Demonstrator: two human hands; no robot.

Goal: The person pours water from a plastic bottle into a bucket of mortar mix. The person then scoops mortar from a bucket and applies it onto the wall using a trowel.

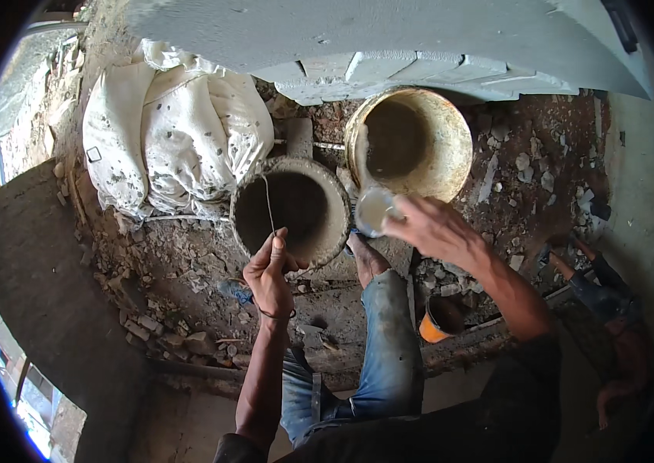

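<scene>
My left hand (268, 276) is closed in a pinch on a thin wire handle (269, 202), which rises to the far rim of a mortar-crusted bucket (333, 202). The inside of that bucket is dark, so I cannot make out what is in it. My right hand (437, 230) grips a clear plastic cup (373, 210) with cloudy stuff in it. The cup is tilted between that bucket and a larger whitish bucket (449, 147), stained and lying open toward me. Greyish liquid seems to sit inside the larger bucket.
A stuffed white sack (180, 139) leans at the left. Behind the buckets stands a grey block wall (420, 68). Rubble (524, 166) covers the ground, and an orange bucket (435, 328) lies near my leg. Another person (624, 324) is at the right.
</scene>
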